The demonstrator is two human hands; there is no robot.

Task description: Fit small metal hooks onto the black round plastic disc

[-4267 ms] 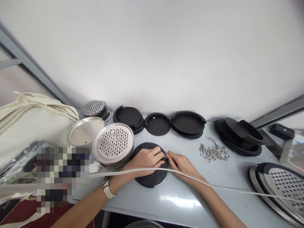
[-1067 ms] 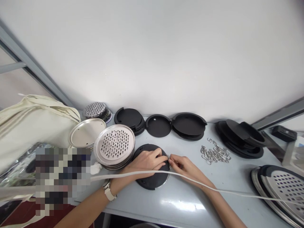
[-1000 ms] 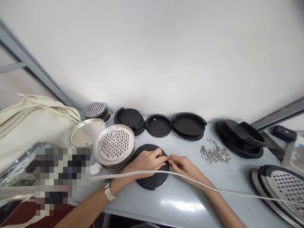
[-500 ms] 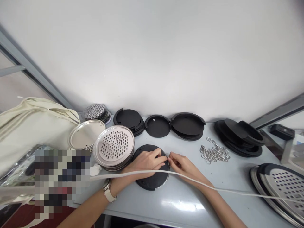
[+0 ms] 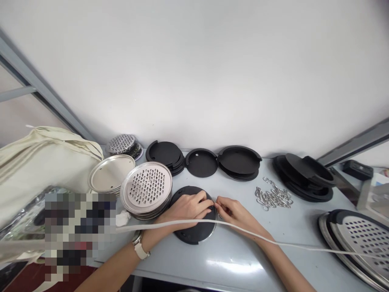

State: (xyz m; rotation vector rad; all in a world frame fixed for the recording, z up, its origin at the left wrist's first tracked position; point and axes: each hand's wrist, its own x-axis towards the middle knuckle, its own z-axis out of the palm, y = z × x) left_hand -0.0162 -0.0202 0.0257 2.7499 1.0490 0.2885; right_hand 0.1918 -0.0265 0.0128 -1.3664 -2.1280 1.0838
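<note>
A round black disc (image 5: 194,234) with a shiny metal rim along its right side lies flat on the table in front of me. Across its top rests my left hand (image 5: 190,209), fingers bent, with thumb and index finger closed at the disc's right edge. My right hand (image 5: 229,210) meets it there, its thumb and index finger pinched together. A bit of metal glints under those right fingertips; it looks like one of the wire loops (image 5: 272,196) piled to the right, but is mostly hidden. Just left of the disc stands a stack of round metal graters (image 5: 148,188).
Plain metal discs (image 5: 111,174) and more graters (image 5: 120,144) sit at the left. Black round trays (image 5: 165,154) line the wall, with a larger stack (image 5: 304,178) at right. Framed graters (image 5: 364,239) lie front right. A white cord (image 5: 291,245) crosses before my forearms, near a cream bag (image 5: 54,158).
Both hands stay at the disc's right edge, nearly still. A glint of metal shows below my right fingertips now. The whole view has shifted very slightly.
</note>
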